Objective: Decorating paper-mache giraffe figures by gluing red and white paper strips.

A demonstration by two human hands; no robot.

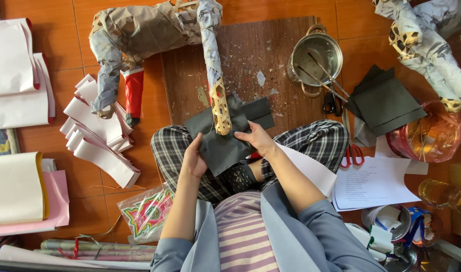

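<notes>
Both grips closed on dark grey paper sheet (223,146): L hand (194,160) lower-left edge, R hand (256,138) upper-right. Sheet over lap, long axis diagonal, upper end toward wooden board (270,60), by bamboo-frame leg (220,106).

Both forearms reach forward from rolled grey sleeves, elbows bent and wrists close over the lap. The left hand (194,160) pinches with fingers curled; the right hand (256,138), just beside it, presses with fingers spread flat.
</notes>
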